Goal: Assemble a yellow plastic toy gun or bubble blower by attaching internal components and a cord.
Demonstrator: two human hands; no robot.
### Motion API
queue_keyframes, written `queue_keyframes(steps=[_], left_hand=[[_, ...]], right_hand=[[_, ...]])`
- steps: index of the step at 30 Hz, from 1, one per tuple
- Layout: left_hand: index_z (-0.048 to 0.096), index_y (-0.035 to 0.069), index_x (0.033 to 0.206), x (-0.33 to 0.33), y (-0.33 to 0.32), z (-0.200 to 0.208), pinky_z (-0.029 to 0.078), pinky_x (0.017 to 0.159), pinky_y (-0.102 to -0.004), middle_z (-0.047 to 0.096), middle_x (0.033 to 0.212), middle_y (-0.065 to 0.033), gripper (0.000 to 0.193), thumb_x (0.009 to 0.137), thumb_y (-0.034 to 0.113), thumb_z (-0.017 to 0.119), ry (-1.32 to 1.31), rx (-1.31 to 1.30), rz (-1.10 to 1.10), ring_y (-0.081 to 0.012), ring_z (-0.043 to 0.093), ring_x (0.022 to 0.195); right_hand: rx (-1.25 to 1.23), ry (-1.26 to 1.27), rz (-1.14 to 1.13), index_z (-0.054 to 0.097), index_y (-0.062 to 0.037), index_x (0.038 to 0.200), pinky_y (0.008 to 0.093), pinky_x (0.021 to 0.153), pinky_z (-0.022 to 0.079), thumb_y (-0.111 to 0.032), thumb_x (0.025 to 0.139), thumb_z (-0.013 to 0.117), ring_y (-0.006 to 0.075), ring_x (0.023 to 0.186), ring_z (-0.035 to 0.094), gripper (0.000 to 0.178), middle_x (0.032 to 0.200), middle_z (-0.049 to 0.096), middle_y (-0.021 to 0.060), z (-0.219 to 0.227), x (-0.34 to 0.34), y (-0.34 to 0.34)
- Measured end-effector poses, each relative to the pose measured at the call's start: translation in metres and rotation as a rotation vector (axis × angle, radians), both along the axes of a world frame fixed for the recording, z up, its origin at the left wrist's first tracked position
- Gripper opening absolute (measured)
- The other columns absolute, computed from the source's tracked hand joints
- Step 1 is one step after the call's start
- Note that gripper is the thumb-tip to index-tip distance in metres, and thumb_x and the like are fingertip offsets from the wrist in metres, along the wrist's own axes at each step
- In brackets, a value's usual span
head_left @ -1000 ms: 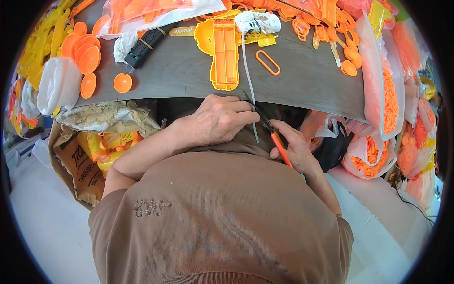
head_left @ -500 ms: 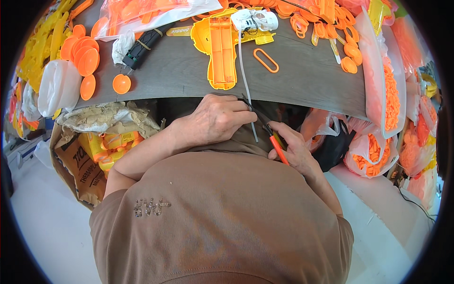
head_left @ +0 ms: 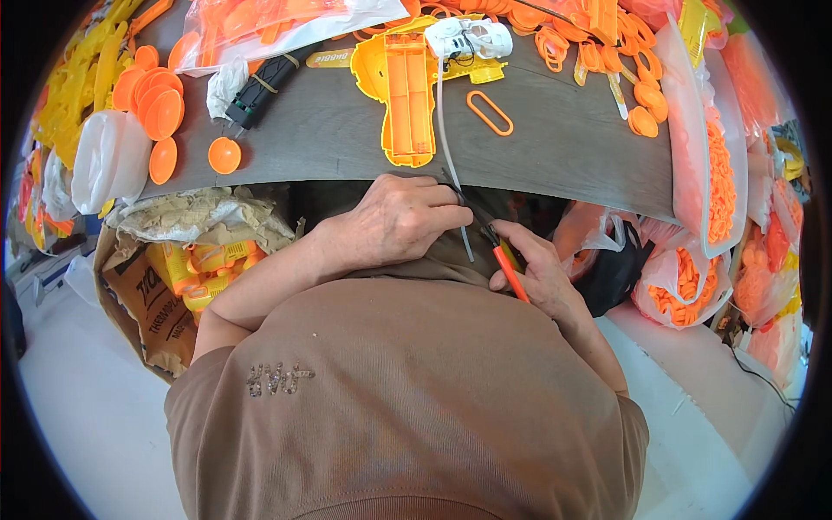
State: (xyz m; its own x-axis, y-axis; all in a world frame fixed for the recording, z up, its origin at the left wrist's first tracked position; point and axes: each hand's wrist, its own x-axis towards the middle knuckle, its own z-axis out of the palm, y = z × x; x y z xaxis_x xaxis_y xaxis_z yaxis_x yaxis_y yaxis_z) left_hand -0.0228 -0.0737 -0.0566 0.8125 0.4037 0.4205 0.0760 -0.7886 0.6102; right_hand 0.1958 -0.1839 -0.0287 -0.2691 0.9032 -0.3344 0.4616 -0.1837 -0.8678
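Note:
My left hand [head_left: 400, 218] is closed near the table's front edge, its fingertips pinching a thin black wire-like piece [head_left: 450, 179]. My right hand [head_left: 542, 270] is wrapped around a plier-like hand tool [head_left: 510, 272] with a red handle; its dark jaws point up toward the left fingertips. A thin clear tube [head_left: 445, 121] runs down from a white mechanism [head_left: 468, 39] and over the table edge between my hands. The mechanism rests on a yellow toy-gun-shaped half shell [head_left: 370, 69] with an orange compartment part [head_left: 408, 108]. My fingers partly hide the black piece.
On the dark table [head_left: 303, 147] lie an orange oval ring [head_left: 489, 113], orange cups [head_left: 162, 113], and a black box-shaped part [head_left: 263, 89]. A translucent bin [head_left: 700, 139] of orange pieces stands right. Below left, a paper sack [head_left: 143, 299] holds yellow-orange shells; bags [head_left: 680, 286] hang right.
Both hands keep almost the same pose and hold. The view has shifted very slightly; nothing was let go or picked up.

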Motion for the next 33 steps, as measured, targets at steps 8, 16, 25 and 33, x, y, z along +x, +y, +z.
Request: queue_keyframes(steps=[8, 16, 25, 33], left_hand=[[0.062, 0.004, 0.087, 0.0005, -0.0006, -0.0015, 0.047, 0.048, -0.0325, 0.056, 0.074, -0.0062, 0.027, 0.061, -0.003, 0.061, -0.002, 0.005, 0.010, -0.0215, 0.057, 0.062], [0.062, 0.005, 0.087, 0.0000, -0.0003, 0.0030, 0.047, 0.048, -0.0323, 0.055, 0.076, -0.0060, 0.027, 0.061, -0.003, 0.061, 0.018, 0.007, 0.020, -0.0218, 0.058, 0.063], [0.062, 0.005, 0.087, -0.0019, -0.0019, -0.0006, 0.047, 0.049, -0.0326, 0.055, 0.075, -0.0056, 0.027, 0.061, -0.003, 0.061, -0.015, -0.013, 0.040, -0.0215, 0.058, 0.063], [0.062, 0.006, 0.087, -0.0012, -0.0009, 0.0022, 0.049, 0.052, -0.0335, 0.057, 0.079, -0.0057, 0.021, 0.067, 0.002, 0.058, -0.055, -0.048, 0.032, -0.0221, 0.060, 0.068]], right_hand=[[0.004, -0.005, -0.014, 0.048, 0.0003, 0.118, 0.0292, 0.079, 0.043, -0.024, 0.070, 0.073, 0.0223, 0.089, 0.055, 0.059, 0.099, 0.056, 0.0116, 0.0000, 0.0004, 0.0013], [0.004, -0.044, 0.001, 0.049, 0.0017, 0.116, 0.0353, 0.082, 0.045, -0.026, 0.068, 0.076, 0.0320, 0.096, 0.057, 0.062, 0.106, 0.057, 0.0178, 0.0041, 0.0023, 0.0019], [-0.042, -0.080, 0.001, 0.049, 0.0021, 0.115, 0.0354, 0.081, 0.045, -0.026, 0.069, 0.076, 0.0323, 0.094, 0.057, 0.060, 0.104, 0.057, 0.0184, 0.0036, -0.0022, 0.0046], [-0.012, -0.126, -0.006, 0.050, 0.0016, 0.113, 0.0300, 0.068, 0.045, -0.024, 0.067, 0.078, 0.0234, 0.072, 0.054, 0.059, 0.083, 0.056, 0.0128, -0.0048, 0.0028, -0.0022]])
